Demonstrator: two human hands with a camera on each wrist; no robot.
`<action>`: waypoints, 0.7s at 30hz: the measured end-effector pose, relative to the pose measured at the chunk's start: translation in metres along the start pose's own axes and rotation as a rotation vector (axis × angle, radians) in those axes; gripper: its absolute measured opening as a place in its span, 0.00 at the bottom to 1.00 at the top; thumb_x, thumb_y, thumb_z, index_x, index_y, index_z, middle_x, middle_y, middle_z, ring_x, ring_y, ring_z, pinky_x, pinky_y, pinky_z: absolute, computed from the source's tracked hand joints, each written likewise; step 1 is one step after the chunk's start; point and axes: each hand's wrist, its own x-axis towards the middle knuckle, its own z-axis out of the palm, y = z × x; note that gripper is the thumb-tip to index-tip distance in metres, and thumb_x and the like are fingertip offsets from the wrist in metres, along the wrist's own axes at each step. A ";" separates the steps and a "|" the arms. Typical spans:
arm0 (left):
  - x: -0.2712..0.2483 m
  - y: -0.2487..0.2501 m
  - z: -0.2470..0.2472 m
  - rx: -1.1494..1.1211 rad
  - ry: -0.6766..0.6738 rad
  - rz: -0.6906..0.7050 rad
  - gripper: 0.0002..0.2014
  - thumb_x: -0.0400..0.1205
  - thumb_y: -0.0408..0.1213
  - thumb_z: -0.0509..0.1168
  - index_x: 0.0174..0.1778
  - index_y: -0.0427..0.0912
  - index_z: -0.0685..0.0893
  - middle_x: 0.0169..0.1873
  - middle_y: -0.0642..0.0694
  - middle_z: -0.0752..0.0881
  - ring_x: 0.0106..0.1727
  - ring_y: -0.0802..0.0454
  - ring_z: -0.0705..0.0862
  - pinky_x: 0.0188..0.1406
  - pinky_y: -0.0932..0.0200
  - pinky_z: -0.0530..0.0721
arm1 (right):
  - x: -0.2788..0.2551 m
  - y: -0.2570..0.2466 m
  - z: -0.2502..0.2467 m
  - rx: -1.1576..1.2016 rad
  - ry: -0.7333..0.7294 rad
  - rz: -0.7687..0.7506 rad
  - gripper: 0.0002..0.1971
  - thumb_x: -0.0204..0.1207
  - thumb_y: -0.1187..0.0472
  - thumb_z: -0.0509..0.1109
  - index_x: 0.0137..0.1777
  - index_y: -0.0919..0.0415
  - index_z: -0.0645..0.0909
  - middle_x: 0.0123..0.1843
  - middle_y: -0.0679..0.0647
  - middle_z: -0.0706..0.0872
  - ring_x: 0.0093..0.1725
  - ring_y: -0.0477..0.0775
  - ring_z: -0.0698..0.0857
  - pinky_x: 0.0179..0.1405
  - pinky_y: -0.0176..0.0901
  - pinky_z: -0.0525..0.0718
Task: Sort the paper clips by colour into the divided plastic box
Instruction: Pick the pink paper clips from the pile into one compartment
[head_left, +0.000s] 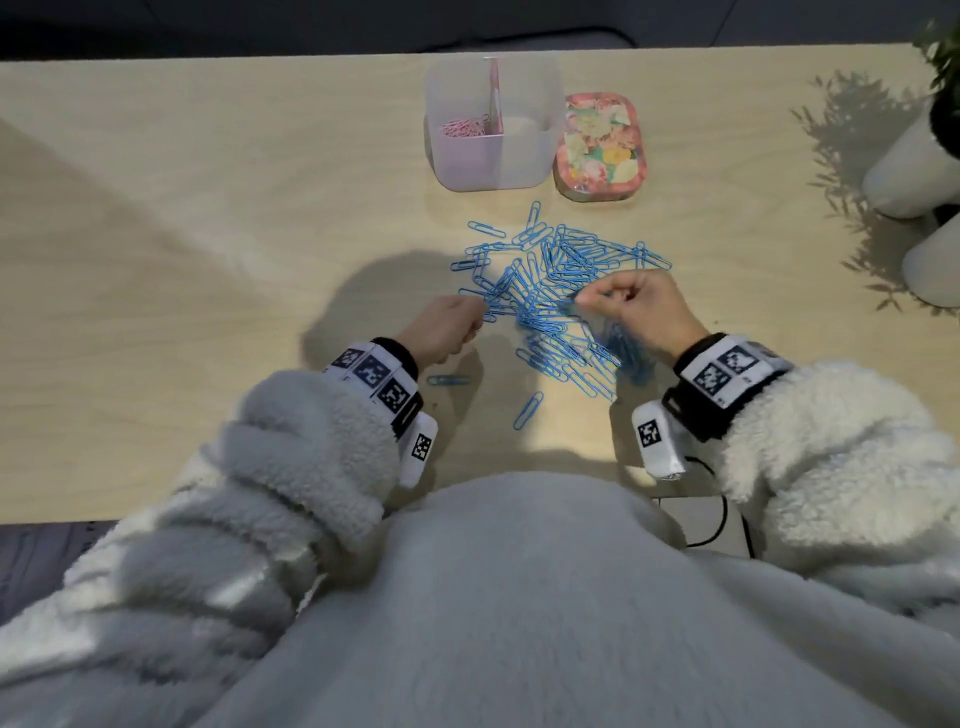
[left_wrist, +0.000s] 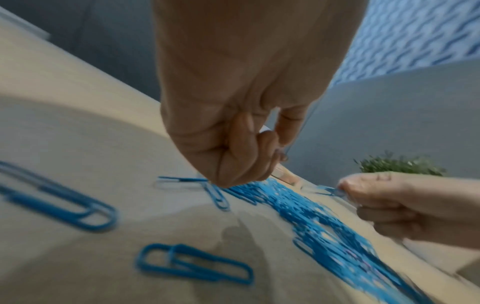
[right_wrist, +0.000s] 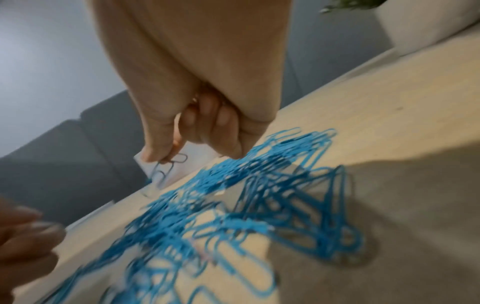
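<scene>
A heap of blue paper clips (head_left: 558, 291) lies tangled on the wooden desk (head_left: 208, 218), with a few strays nearer me (head_left: 528, 409). My left hand (head_left: 480, 314) has its fingers curled and pinches a blue clip at the heap's left edge; the left wrist view shows its knuckles (left_wrist: 221, 179) down on the clips. My right hand (head_left: 584, 299) pinches a blue clip (right_wrist: 170, 165) between thumb and forefinger, lifted above the heap's right side. The divided plastic box (head_left: 540, 150) stands beyond the heap with pink clips (head_left: 462, 127) in its left compartment. Its right compartment looks empty.
A floral tin (head_left: 600, 145) sits just right of the box. White plant pots (head_left: 914, 166) stand at the desk's far right edge. A black cable (head_left: 722, 519) hangs off the near edge by my right wrist.
</scene>
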 end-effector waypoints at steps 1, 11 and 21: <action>0.002 0.002 0.006 0.070 0.001 0.054 0.18 0.82 0.42 0.58 0.25 0.47 0.65 0.23 0.50 0.67 0.22 0.54 0.62 0.21 0.62 0.58 | 0.002 0.003 -0.007 0.027 0.028 0.016 0.07 0.72 0.68 0.73 0.48 0.69 0.85 0.15 0.37 0.79 0.15 0.36 0.70 0.19 0.21 0.66; 0.016 0.014 0.037 0.600 0.197 0.291 0.10 0.81 0.43 0.59 0.55 0.45 0.79 0.53 0.42 0.87 0.55 0.41 0.83 0.50 0.52 0.78 | 0.004 0.013 -0.021 0.552 0.039 0.335 0.12 0.81 0.69 0.57 0.37 0.59 0.72 0.19 0.48 0.81 0.15 0.46 0.77 0.13 0.29 0.69; 0.011 0.001 0.018 0.845 0.198 0.322 0.10 0.82 0.40 0.57 0.53 0.42 0.81 0.53 0.40 0.86 0.56 0.40 0.83 0.48 0.51 0.77 | -0.025 0.036 0.008 -0.691 -0.113 0.058 0.06 0.70 0.54 0.71 0.33 0.49 0.78 0.34 0.51 0.85 0.40 0.56 0.82 0.42 0.45 0.79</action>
